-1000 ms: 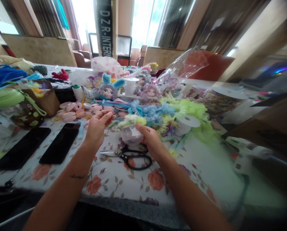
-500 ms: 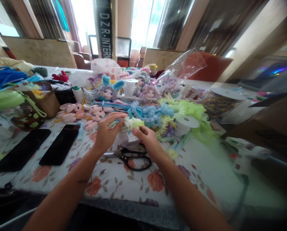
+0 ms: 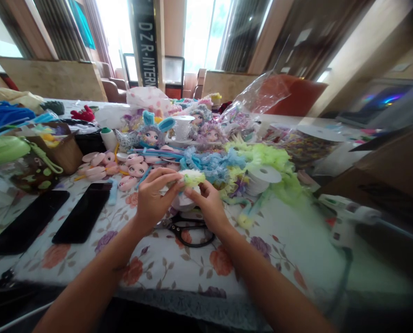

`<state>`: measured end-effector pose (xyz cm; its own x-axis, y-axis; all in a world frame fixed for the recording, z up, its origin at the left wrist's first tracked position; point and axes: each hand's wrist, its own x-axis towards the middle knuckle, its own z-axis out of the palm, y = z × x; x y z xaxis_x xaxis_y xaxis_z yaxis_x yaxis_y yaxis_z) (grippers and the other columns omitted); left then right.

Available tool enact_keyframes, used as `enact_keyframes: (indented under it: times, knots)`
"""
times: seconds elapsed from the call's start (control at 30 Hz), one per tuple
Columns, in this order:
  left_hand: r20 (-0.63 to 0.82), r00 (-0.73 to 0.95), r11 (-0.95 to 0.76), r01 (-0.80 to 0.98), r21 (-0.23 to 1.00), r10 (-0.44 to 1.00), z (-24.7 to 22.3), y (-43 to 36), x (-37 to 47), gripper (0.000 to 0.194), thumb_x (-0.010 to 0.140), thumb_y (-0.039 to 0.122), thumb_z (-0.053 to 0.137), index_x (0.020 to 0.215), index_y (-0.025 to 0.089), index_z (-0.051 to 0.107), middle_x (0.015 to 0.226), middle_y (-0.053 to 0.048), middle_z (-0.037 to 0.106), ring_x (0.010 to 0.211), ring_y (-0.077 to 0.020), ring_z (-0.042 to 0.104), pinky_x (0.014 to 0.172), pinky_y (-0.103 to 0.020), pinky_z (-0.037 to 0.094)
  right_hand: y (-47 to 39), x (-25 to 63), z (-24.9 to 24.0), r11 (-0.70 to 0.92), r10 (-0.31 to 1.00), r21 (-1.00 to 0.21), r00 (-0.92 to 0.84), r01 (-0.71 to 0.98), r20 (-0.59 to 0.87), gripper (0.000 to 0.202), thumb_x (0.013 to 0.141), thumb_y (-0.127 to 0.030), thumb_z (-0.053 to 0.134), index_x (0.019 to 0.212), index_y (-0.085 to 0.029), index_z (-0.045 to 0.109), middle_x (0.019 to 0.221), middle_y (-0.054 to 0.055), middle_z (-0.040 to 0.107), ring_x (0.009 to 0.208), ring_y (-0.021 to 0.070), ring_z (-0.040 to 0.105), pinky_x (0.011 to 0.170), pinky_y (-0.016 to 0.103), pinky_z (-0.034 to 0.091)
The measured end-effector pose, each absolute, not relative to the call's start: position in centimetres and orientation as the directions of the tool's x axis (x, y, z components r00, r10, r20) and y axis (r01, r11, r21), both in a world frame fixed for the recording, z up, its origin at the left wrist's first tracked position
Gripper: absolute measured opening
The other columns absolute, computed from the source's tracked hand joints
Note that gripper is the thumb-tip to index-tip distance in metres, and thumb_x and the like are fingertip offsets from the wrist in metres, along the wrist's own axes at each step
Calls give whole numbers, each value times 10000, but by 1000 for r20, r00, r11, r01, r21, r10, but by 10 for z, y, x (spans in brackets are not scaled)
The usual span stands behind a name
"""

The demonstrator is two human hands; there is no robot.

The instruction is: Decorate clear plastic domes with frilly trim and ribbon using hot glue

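Between my two hands is a small fluffy piece of trim (image 3: 193, 177), white and pale yellow-green. My left hand (image 3: 157, 192) pinches its left side between thumb and fingertips. From the right, the thumb and fingers of my right hand (image 3: 210, 203) close on its other side. Just below the trim, a white roll (image 3: 185, 201) shows partly behind my fingers; whether I touch it I cannot tell. Black-handled scissors (image 3: 192, 233) lie on the flowered cloth beneath my hands. Behind the trim spreads blue ruffled ribbon (image 3: 211, 159).
Two black phones (image 3: 83, 212) lie at the left. Doll heads (image 3: 137, 169) and a bunny-eared doll head (image 3: 153, 134) sit behind my hands. A white spool (image 3: 265, 178) stands beside green ruffled ribbon (image 3: 279, 159). At the right are a glue gun (image 3: 343, 217) and a cardboard box (image 3: 383, 166).
The view has shifted slightly. My fingers have closed in on the fluffy trim, which has turned a little; both hands still hold it.
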<state>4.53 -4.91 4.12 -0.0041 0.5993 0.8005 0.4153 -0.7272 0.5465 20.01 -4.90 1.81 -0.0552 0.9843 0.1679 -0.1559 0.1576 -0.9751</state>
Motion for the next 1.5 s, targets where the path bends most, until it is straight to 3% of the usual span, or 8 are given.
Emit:
enact_keyframes:
  times: [0.3,0.47,0.57,0.77,0.9,1.07,1.23,1.5]
  knots:
    - [623,-144,-560,318,765,769,45,-51,46,107,833,314,682,829,224,740,880,-23,722,828,-157,655,726,-257,524,-49,200,19,-3,992,-979,-121,-204,22,489,630,-426,836,1028,-229,631,921,4,681,821,191,619,732,289,493]
    - [510,-388,-485,169,858,768,43,-39,39,168,824,346,675,902,204,717,878,-13,708,813,-138,648,772,-247,509,-48,204,22,-17,997,-899,-75,-437,18,441,691,-454,798,1023,-242,599,949,-4,663,833,176,636,745,287,519]
    - [453,-440,-485,44,874,776,40,-32,36,184,824,355,664,891,185,687,788,2,659,725,-113,610,711,-228,496,-46,208,26,-11,998,-820,-52,-573,24,450,672,-436,817,1005,-251,577,942,-16,665,875,180,649,785,302,544]
    - [253,-85,-256,-26,966,964,31,-36,45,377,811,516,643,766,143,683,702,-23,634,669,-139,589,622,-249,496,-39,214,27,-26,997,-722,-72,-691,33,404,685,-499,800,940,-230,640,972,17,732,947,213,675,861,346,564]
    - [147,97,-140,-77,987,984,26,-38,53,432,770,521,695,987,149,676,931,-68,685,874,-202,643,751,-309,534,-35,216,27,-25,996,-716,-75,-698,39,368,724,-493,777,937,-207,688,976,24,760,948,209,696,852,310,572]
    - [116,151,-95,-140,986,982,22,-36,55,600,723,453,767,1209,167,562,1192,-115,645,1092,-254,609,890,-359,517,-35,219,30,-87,994,-673,-109,-734,-9,379,816,-518,682,983,-181,721,1003,41,773,967,219,712,837,314,594]
    - [182,247,-146,-159,976,952,23,-39,59,579,785,434,721,1282,181,567,1282,-117,639,1173,-305,594,964,-394,486,-35,217,28,-168,984,-651,-162,-741,-70,351,838,-512,660,984,-200,729,948,4,779,953,215,716,836,323,605]
    - [249,180,-212,-201,956,952,26,-43,64,479,809,412,704,1225,185,633,1328,-101,630,1283,-311,528,1079,-416,401,-38,211,26,-177,980,-783,-177,-597,-87,454,768,-596,701,1030,-226,716,1074,13,754,1042,230,684,854,331,581]
